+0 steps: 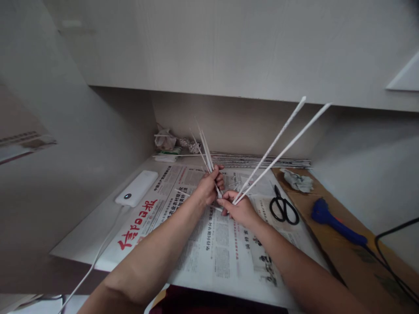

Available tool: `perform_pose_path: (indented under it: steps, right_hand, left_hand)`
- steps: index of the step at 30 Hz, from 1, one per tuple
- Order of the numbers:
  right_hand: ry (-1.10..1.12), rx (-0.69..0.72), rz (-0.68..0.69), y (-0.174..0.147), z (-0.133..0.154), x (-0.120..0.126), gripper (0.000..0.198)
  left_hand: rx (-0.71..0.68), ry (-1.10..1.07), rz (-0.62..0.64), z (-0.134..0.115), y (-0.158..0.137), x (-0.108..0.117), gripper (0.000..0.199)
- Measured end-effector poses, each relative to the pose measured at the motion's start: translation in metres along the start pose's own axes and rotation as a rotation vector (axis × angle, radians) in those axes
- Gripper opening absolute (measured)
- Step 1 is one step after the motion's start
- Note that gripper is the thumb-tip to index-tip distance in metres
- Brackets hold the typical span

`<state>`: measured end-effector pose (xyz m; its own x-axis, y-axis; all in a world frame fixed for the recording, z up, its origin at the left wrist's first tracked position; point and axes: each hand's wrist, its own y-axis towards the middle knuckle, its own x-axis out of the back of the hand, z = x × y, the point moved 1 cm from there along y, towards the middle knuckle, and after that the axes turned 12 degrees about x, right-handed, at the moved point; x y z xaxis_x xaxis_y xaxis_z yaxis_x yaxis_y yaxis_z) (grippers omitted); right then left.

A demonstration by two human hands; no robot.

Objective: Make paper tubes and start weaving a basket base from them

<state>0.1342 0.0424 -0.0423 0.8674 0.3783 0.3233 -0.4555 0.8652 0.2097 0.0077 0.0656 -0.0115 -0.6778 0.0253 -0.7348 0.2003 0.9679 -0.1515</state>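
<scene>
My left hand (211, 185) is closed around a bundle of thin white rolled-paper sticks (205, 146), their tips fanning up and away from me. Close beside it on the right, my right hand (238, 207) pinches the lower end of the work. Two longer white paper sticks (281, 148) rise from that hand toward the upper right. The fingers of both hands nearly meet, and they hide where the sticks come together. Underneath lies a spread newspaper (222, 248) with black and red print.
Black-handled scissors (284, 210) lie right of my hands. On cardboard (347, 261) rest a blue glue gun (337, 222) and crumpled paper (297, 180). A white power bank (136, 188) with a cable lies left. Several long paper sticks (262, 160) line the back wall, under an overhanging panel (229, 48).
</scene>
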Motion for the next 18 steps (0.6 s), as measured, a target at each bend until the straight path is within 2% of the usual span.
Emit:
perform_pose_path:
  steps: [5,11,18]
  right_hand:
    - [0.071,-0.105,-0.028,0.001,0.009,-0.001,0.021]
    - [0.121,-0.099,-0.039,0.001,0.012,-0.001,0.026]
    - [0.095,-0.082,-0.007,0.001,0.004,-0.002,0.022]
  left_hand:
    - [-0.033,0.033,-0.022,0.001,-0.001,-0.003,0.039]
    - [-0.062,0.057,-0.049,0.002,-0.002,-0.006,0.042]
    - [-0.203,0.158,-0.213,0.009,0.0,-0.005,0.036]
